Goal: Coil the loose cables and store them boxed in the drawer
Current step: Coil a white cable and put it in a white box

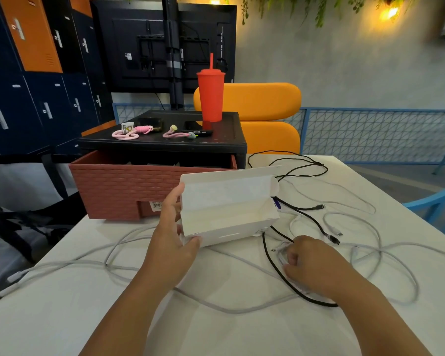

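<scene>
The white surface [62, 317] runs wide on every side of the open white cardboard box [226, 201], with bare room on the near side of it. Behind the box and touching its far left corner stands the brick-patterned reddish plastic drawer [118, 186], pulled out of its black unit with its top open; I cannot see what lies inside.

The box is lifted off the surface, lid flap standing up at the back, its long axis running left to right and its mouth towards me. The long pale cables [226, 310] sprawl loose under and around the box. A black cable [275, 268] curves from the box's right end down towards me.

My left grip [174, 235] clasps the box's left end, thumb under the near corner and fingers up the side. My right grip [311, 263] rests on the surface just right of and nearer than the box, fingers curled on a thin white cable [280, 250], apparently bunched there, though I cannot tell how neatly.

I judge the next move a short lift up and left into the box's mouth, with the right grip nearer. The black cable alongside could snag.
</scene>
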The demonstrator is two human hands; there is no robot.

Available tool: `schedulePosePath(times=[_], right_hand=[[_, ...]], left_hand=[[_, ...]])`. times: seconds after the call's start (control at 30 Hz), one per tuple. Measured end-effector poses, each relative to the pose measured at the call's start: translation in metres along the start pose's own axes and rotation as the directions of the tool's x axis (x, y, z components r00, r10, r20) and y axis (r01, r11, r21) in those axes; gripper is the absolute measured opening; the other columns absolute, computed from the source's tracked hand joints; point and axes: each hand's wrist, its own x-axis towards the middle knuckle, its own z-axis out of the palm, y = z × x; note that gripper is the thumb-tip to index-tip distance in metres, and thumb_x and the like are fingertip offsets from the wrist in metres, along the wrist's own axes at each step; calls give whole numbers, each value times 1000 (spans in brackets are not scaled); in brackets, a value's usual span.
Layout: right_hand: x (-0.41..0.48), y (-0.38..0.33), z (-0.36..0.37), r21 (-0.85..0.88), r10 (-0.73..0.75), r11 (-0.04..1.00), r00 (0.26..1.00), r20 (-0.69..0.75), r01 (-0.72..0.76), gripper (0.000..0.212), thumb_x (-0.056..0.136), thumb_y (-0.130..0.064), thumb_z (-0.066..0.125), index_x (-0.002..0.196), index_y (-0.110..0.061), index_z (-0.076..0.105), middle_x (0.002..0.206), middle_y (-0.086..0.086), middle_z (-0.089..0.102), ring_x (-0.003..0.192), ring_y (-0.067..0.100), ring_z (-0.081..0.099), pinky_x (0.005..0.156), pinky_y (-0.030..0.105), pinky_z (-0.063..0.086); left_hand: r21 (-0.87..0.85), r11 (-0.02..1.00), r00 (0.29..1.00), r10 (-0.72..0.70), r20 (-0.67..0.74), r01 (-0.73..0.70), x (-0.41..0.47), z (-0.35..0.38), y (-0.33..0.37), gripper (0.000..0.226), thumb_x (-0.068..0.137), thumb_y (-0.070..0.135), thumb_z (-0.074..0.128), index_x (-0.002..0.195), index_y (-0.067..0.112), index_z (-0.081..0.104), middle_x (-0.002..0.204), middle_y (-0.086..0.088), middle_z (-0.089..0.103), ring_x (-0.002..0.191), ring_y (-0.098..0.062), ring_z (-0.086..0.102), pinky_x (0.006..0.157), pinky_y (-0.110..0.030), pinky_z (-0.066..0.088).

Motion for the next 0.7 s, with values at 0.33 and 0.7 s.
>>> schedulePosePath(times=[0.33, 0.7], right_hand=[[-7, 0, -4, -50, -188, 982, 972, -144, 183, 26, 91, -3, 31, 78, -17, 49, 82, -2, 43, 61, 9, 33, 53, 15, 27], [-16, -12, -27, 865, 137, 482, 964, -228, 136, 28, 98, -15, 31, 94, -16, 59, 94, 1, 69, 83, 12, 70, 64, 27, 53]], left_hand=[[8, 1000, 1000, 17, -10, -17, 1, -1, -2, 95, 79, -15, 61, 119, 60, 19, 126, 15, 39, 88, 35, 40, 68, 7, 37], [77, 992, 993, 108, -39, -105, -1, 2, -2, 99, 79, -12, 63, 116, 67, 16, 130, 16, 38, 102, 31, 38, 75, 8, 34]])
